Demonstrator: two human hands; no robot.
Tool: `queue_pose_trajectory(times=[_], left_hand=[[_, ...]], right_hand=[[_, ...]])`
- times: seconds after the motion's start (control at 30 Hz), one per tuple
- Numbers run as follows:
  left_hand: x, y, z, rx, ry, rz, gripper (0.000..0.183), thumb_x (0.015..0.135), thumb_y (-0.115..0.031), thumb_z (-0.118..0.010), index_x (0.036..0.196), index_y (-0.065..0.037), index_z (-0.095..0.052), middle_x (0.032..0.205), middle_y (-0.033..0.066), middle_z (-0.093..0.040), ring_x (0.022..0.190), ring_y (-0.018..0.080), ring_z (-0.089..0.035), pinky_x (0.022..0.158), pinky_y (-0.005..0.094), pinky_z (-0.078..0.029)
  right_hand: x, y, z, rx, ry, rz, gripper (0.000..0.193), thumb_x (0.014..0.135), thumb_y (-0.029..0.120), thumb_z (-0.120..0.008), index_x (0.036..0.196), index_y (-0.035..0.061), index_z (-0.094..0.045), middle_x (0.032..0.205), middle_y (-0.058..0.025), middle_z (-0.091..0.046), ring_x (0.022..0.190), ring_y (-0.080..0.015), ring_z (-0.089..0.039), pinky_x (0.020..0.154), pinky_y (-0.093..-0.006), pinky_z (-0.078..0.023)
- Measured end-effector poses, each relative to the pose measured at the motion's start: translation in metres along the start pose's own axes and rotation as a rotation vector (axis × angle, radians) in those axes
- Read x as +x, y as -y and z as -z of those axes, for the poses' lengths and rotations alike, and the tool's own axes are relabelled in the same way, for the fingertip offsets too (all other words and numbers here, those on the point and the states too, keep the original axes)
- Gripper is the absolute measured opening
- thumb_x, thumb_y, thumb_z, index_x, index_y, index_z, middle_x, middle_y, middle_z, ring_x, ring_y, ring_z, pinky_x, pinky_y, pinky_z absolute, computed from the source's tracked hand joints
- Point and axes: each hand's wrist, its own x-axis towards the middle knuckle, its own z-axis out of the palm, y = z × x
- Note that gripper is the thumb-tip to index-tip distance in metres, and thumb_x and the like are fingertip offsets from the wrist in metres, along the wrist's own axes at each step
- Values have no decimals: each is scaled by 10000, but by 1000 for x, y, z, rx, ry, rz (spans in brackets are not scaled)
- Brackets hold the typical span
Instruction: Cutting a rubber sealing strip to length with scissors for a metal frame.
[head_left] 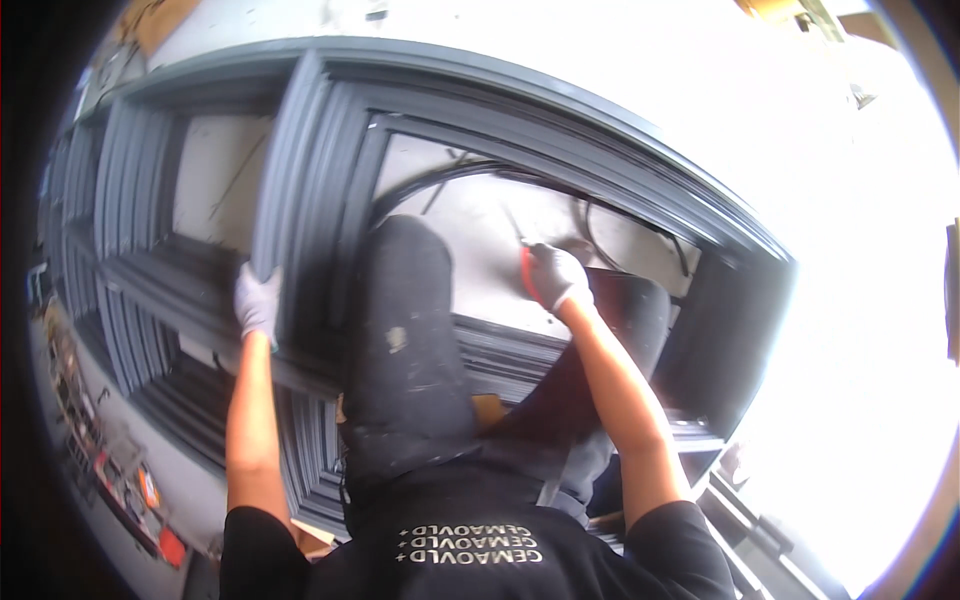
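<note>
A large dark grey window frame (pixel 287 170) with several openings lies around me. In a light glove, my left hand (pixel 258 302) is closed on the edge of an upright bar, thumb and fingers on either side. My right hand (pixel 560 278), also gloved, is wrapped round a tool with a red handle (pixel 527 268); a thin shaft seems to point up and away from it, too blurred to name the kind. That hand is over the right-hand opening, above my bent right knee, apart from the frame's bars.
My knees (pixel 408 300) rise inside the right-hand opening. Black hoses or cables (pixel 470 172) curve across the pale floor (pixel 470 230) there. At the lower left, tools and small parts lie along a shelf or bench (pixel 110 455). Strong light washes out the right side.
</note>
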Motion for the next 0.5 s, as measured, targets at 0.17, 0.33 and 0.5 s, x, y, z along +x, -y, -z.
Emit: queue_pose_trajectory(times=[0.17,0.33,0.5], left_hand=[[-6,3,-7,59,-34,32,618,784,-406,-685,1177,42,-519,1082,243,-612,1007,385,-586,856,412,-454],[-12,-26,-4,91,-16,74,639,789,-406,-685,1199,49,-504,1091,254,-604,1015,380,-583,869,403,-449],[-13,-32,0,58,-9,106,643,794,-418,-670,1191,62,-509,1120,268,-581,1042,392,-561,893,412,-431]], right_hand=[[16,-13,11,-187,178,-47,316,825,329,-543,895,43,-656,853,-195,-667,831,-341,-656,738,-410,-513],[48,-51,38,-189,311,-444,387,808,396,-521,928,83,-716,926,-169,-683,873,-320,-666,778,-397,-516],[97,-89,1,-199,225,-491,467,756,389,-647,1114,90,-624,1073,-158,-656,1023,-318,-626,839,-383,-515]])
